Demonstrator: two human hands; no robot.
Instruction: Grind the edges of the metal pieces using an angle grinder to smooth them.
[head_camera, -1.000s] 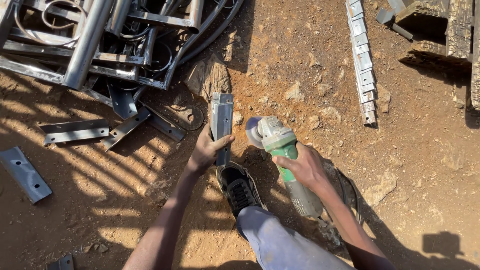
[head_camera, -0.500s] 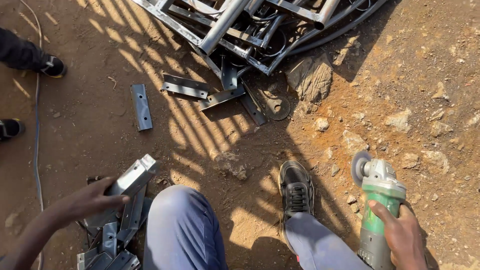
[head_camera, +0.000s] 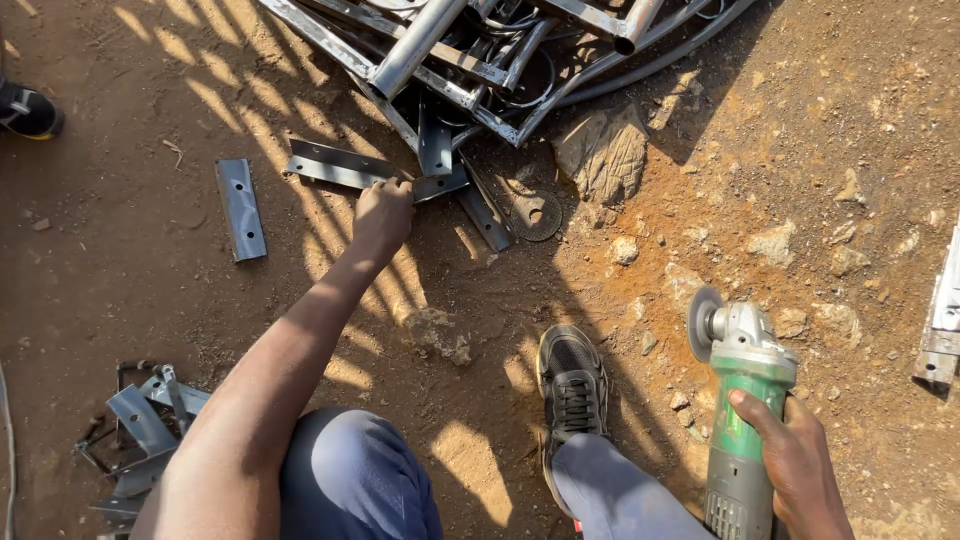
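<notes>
Left hand (head_camera: 383, 215) outstretched, fingers closing on angle bracket (head_camera: 345, 165); right hand (head_camera: 795, 465) grips grinder (head_camera: 742, 400).

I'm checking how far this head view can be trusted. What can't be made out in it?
- Left hand: its fingers curl over the flat metal bracket, so the grip itself is hidden.
- Angle grinder: its rear end is cut off by the bottom edge, and the right hand covers part of the body.
- Metal frame pile: cut off by the top edge.
- Dark shoe: cut off by the left edge.
</notes>
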